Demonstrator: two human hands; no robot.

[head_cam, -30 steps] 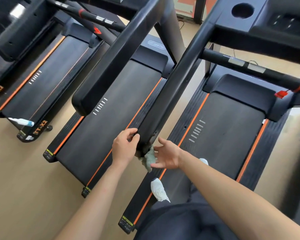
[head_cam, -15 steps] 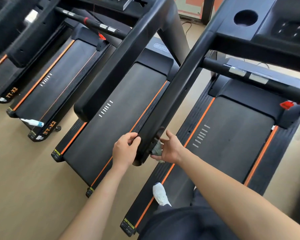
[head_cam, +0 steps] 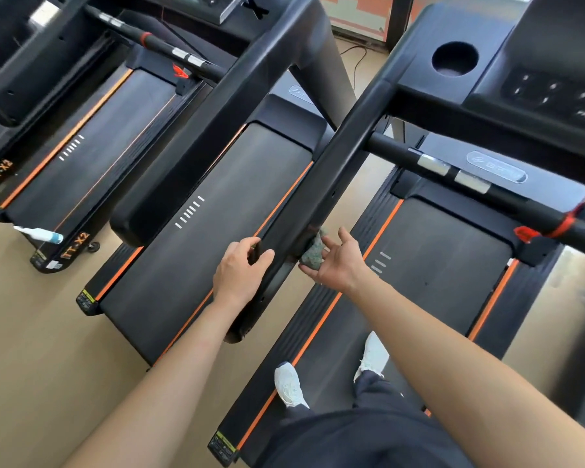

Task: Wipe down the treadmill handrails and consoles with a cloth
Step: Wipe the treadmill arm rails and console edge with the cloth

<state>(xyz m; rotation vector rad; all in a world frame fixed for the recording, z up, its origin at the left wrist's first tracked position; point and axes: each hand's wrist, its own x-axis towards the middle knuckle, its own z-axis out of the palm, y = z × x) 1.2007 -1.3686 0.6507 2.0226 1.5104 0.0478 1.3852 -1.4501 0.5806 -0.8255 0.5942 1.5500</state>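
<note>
Moved up since last frame: left hand (head_cam: 240,268) and right hand (head_cam: 338,265) now sit above the handrail (head_cam: 338,157) end. We count one cloth (head_cam: 313,253), frame centre, pressed to the rail's right side by straight right fingers. Left fingers curl round the rail. Two white shoes (head_cam: 289,385) lower centre, one spray bottle (head_cam: 39,234) left.
</note>
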